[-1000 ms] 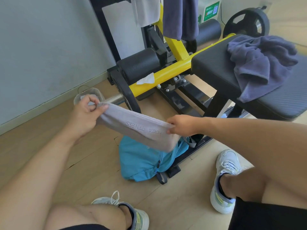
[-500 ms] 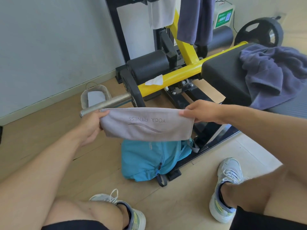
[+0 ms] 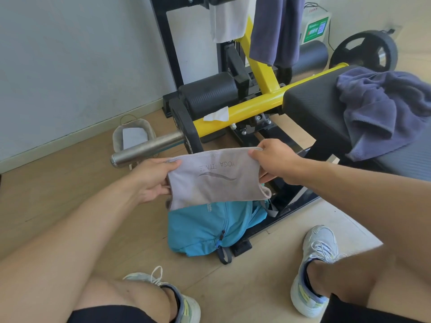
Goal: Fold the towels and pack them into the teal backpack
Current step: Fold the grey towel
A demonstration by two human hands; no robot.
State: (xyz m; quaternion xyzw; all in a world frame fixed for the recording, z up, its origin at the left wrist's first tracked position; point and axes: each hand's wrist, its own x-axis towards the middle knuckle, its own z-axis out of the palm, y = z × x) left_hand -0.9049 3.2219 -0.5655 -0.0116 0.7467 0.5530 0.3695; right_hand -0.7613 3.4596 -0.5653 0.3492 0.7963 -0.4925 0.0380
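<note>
Gripping opposite ends of a folded grey towel (image 3: 213,177), the left hand (image 3: 151,180) and right hand (image 3: 271,164) hold it stretched in the air just above the teal backpack (image 3: 205,229) — the bag sits on the wooden floor (image 3: 58,194) against the frame of a yellow gym machine (image 3: 251,108). Farther back, a crumpled dark blue towel (image 3: 382,108) lies on the black bench pad (image 3: 310,103), and a white towel (image 3: 229,22) and another dark blue one (image 3: 276,26) hang from the machine — side by side.

Your arms are bare to the frame edge. You wear black shorts (image 3: 109,314), and pale grey lace-up trainers (image 3: 313,271) with yellow-green side accents and dark collars.
</note>
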